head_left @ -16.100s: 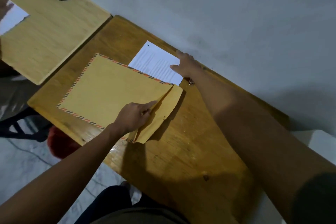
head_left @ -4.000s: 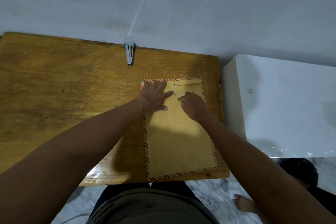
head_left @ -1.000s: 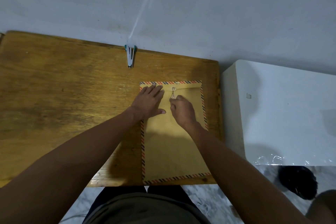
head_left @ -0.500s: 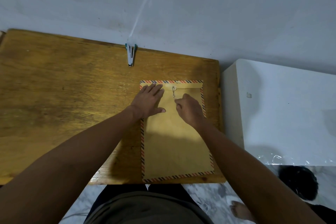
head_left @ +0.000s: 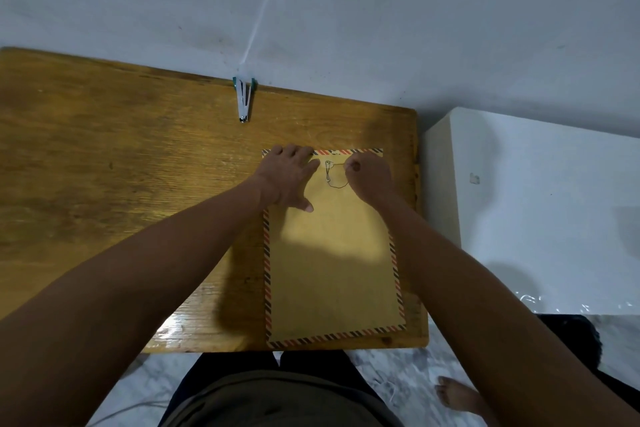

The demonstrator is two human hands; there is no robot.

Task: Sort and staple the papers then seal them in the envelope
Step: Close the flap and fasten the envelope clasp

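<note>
Brown striped-edge paper envelope [head_left: 332, 253] lies flat at the wooden desk's [head_left: 138, 184] right end, flap closed. Your left hand [head_left: 287, 177] presses it, fingers spread; your right hand [head_left: 369, 178] pinches the thin closure string [head_left: 337, 184]. Winding looks nearly done; stapler [head_left: 243, 97] idle.

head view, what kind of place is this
Probably a plain room at home or a small office, set up for paperwork: a wooden desk pushed against a bare wall, a stapler at its far edge, an envelope under both hands, and a bare foot on the floor.
</note>
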